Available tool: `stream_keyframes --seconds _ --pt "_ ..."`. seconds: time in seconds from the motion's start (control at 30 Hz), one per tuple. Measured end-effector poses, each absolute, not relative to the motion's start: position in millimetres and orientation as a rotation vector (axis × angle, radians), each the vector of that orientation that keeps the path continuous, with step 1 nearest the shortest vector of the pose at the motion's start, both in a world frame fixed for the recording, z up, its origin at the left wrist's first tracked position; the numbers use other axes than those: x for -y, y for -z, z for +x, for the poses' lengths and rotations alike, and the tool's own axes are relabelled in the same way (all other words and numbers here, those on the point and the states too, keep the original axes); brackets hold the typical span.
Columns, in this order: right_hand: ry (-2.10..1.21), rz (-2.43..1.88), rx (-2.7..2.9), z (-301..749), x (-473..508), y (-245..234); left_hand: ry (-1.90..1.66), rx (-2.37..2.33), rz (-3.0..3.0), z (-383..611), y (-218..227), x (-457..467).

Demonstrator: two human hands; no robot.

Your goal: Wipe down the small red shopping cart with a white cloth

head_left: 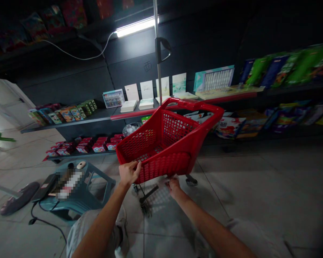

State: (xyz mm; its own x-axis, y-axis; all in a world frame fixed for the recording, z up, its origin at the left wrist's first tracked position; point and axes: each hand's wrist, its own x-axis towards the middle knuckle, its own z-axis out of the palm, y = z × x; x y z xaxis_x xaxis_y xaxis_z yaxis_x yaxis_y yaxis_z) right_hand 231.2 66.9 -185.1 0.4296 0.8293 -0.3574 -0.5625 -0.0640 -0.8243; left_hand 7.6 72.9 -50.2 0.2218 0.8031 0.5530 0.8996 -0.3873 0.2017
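While left hand [129,172] grips near rim of tilted red cart [167,143], right hand [173,186] pinches pale cloth [163,182] beneath basket; best kept steady on wheels [191,181].

Both bare forearms stretched forward and converging from the lower edge of view. Left hand [129,172] raised higher, fingers curled in a closed grip, thumb spread to the side. Right hand [173,187] lower, knuckles up, fingers bent under and partly blurred.
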Motion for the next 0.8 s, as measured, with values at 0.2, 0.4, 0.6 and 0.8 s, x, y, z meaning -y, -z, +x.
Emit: stream_keyframes --seconds 0.2,0.4,0.6,0.8 --pt "-1.311 -1.123 0.078 231.3 -83.5 169.9 0.911 1.627 -2.297 1.7 52.5 -78.9" --pt "-1.204 -0.975 0.084 296.1 -83.7 101.8 0.982 1.622 -2.325 -0.1 50.7 -78.3" --pt "-0.721 -0.948 0.189 368.4 -79.0 41.1 1.055 1.624 -2.422 -16.4 49.1 -78.6" --pt "-0.679 -0.891 0.192 394.7 -76.1 34.9 1.191 1.451 -2.337 -47.4 64.4 -91.3"
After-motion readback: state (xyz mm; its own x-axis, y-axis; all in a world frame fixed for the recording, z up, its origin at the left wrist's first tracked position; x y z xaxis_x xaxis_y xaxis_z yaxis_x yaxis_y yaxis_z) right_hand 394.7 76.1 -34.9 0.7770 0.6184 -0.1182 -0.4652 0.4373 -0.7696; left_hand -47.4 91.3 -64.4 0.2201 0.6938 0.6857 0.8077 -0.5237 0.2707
